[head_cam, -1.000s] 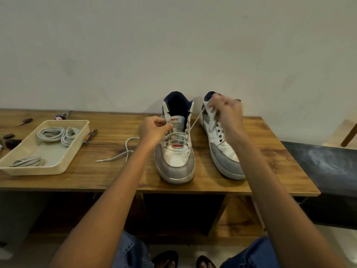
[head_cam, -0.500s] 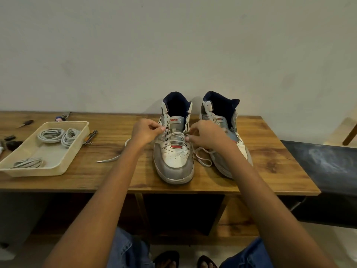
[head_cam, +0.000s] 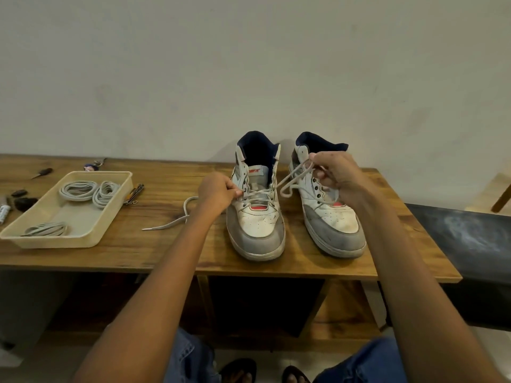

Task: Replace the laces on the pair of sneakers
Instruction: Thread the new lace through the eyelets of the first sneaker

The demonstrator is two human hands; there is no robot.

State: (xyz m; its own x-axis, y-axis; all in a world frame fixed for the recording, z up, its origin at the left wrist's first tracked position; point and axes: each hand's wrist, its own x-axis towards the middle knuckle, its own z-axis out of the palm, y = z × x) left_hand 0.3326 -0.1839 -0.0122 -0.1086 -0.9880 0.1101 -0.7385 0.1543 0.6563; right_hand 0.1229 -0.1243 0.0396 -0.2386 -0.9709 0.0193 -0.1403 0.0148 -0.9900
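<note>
Nearest, two forearms reach over the wooden table. The left hand pinches the lace at the eyelets of the left sneaker, at table centre. At two o'clock of that shoe, the right hand holds a lifted loop of the same lace before the right sneaker. Toward nine o'clock sits a tray holding coiled laces.

Table: wooden table.
Between the hands: left sneaker.
Under right hand: right sneaker.
Left of left hand: tray, lace end.
</note>
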